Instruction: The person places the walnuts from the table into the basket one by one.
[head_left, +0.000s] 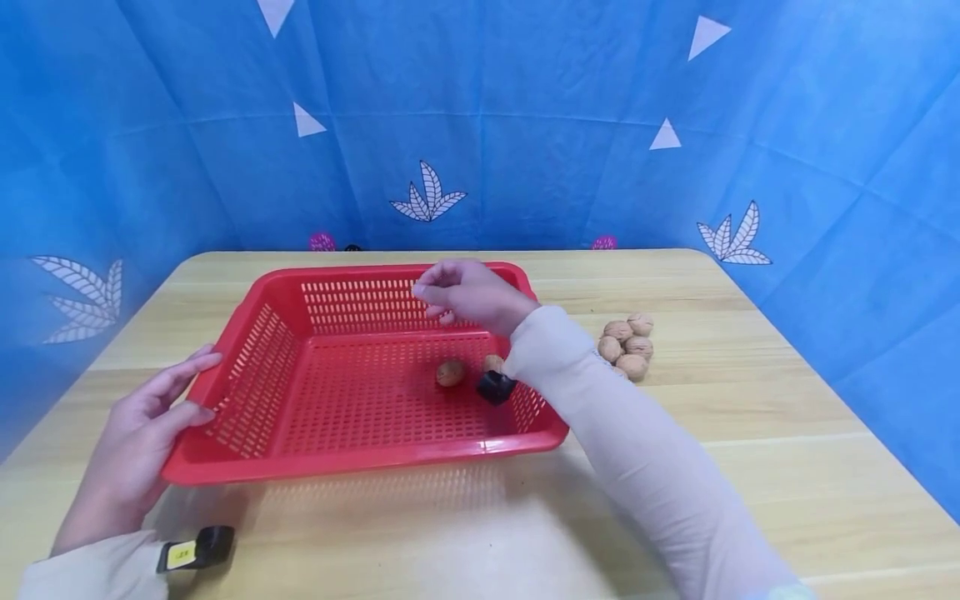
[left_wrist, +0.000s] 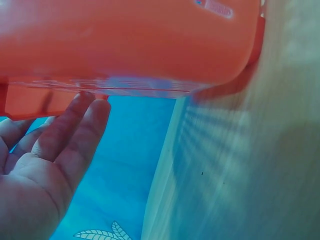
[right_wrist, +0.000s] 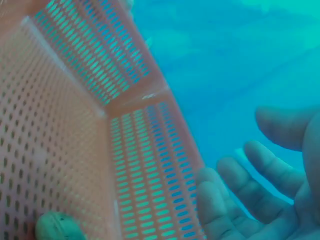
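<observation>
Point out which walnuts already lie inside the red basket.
The two walnuts on the basket floor, under the right hand. The other walnuts are clustered on the table outside it.

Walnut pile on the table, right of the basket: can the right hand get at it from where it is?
Probably yes. The right hand hovers empty over the red basket, and the walnut pile lies uncovered beside it.

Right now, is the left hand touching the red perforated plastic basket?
Touching. The head view shows the left hand with its thumb and fingers lying against the rim of the red perforated plastic basket at its left end.
</observation>
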